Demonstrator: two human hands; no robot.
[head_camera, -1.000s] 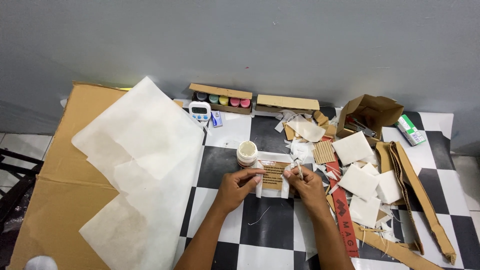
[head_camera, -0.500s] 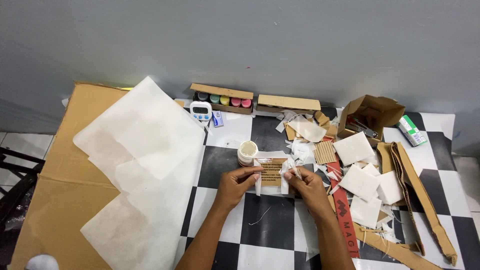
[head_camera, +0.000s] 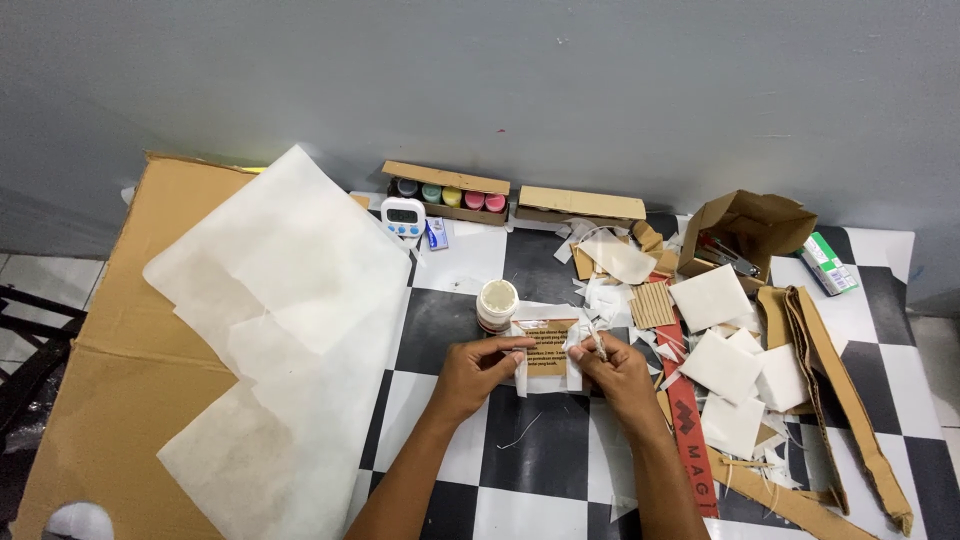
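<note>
Both hands pinch a small brown printed cardboard piece (head_camera: 546, 347) edged with white paper. The left hand (head_camera: 474, 372) grips its left edge; the right hand (head_camera: 617, 368) grips its right edge. A small white round jar (head_camera: 497, 303) stands just beside it.

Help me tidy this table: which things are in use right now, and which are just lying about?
In use:
left hand
right hand
cardboard piece
white strip
glue jar, just beside the work

Lying about:
paper sheets
paint box
timer
open carton
white squares
cardboard strips
</note>
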